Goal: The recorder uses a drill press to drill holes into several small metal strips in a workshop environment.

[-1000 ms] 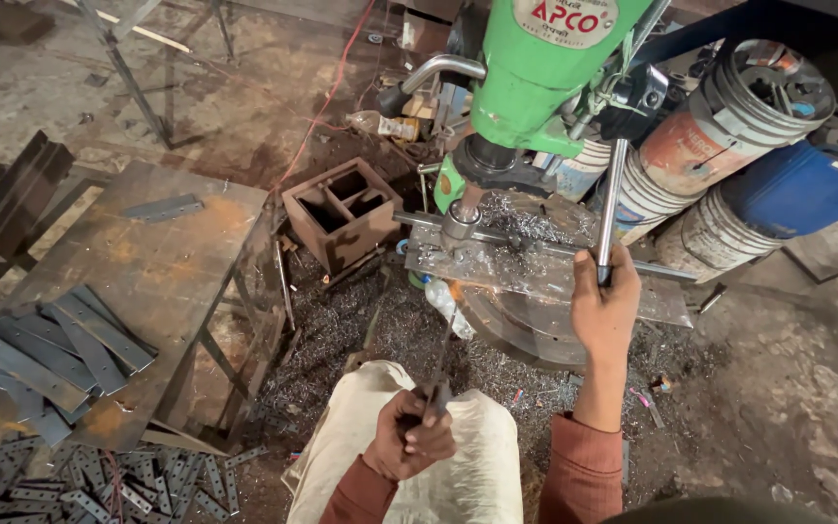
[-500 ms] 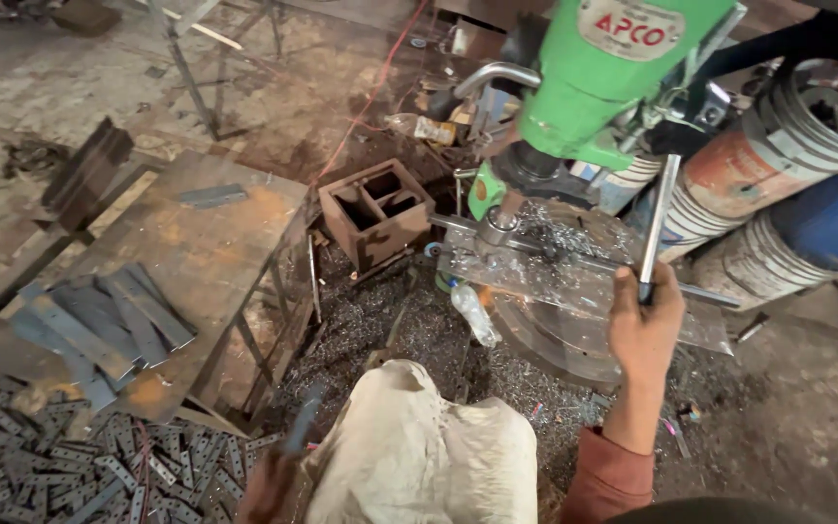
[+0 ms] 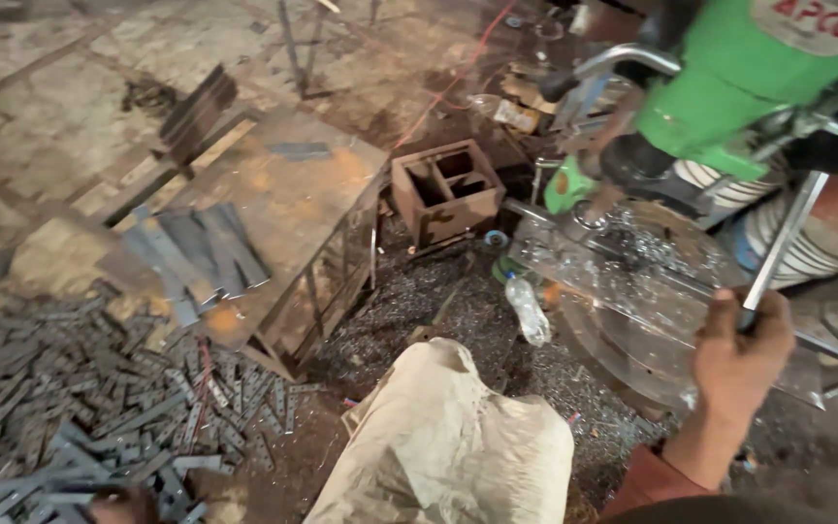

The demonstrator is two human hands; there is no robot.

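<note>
The right hand [image 3: 741, 351] reaches up from the lower right of the frame, forearm in a rust sleeve, fingers closed around the lower end of a steel lever [image 3: 780, 250] that slants up toward the green drill head [image 3: 741, 73] at upper right. Just left of the hand lies the round drill table [image 3: 623, 281], littered with shavings. The left hand [image 3: 120, 505] shows only as a sliver at the bottom left edge, low over a heap of flat metal strips [image 3: 60, 388]; whether it is open or closed cannot be told. A tan sack [image 3: 448, 446] sits between the two hands at bottom centre. A rusty workbench [image 3: 283, 194] with more strips stands at centre left.
</note>
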